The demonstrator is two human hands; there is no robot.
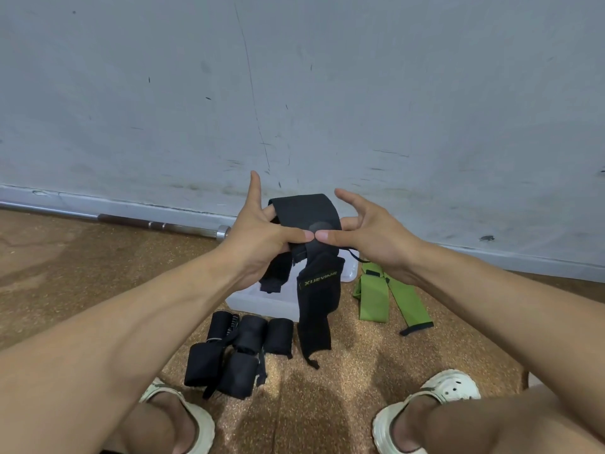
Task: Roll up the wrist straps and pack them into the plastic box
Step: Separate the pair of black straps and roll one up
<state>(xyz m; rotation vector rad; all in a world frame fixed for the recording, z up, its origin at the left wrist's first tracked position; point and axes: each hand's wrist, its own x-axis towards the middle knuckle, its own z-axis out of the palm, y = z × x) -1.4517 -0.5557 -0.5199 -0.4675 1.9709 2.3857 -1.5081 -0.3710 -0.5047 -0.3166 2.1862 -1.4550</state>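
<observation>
A black wrist strap [316, 290] hangs in the air above the floor, its top folded over and its long tail dangling down. My left hand [258, 237] and my right hand [363, 234] pinch it at the fold, thumbs almost touching. The other fingers are spread out. Behind the strap sits the clear plastic box [262, 299], partly hidden. Several rolled black straps [239, 352] lie in a group on the floor in front of the box. A green strap [376, 296] lies unrolled to the right of the box.
A steel barbell [157, 224] lies along the foot of the grey wall at the left. My two feet in pale clogs [425, 417] stand on the cork-patterned floor near the bottom edge. The wall rises close behind the box.
</observation>
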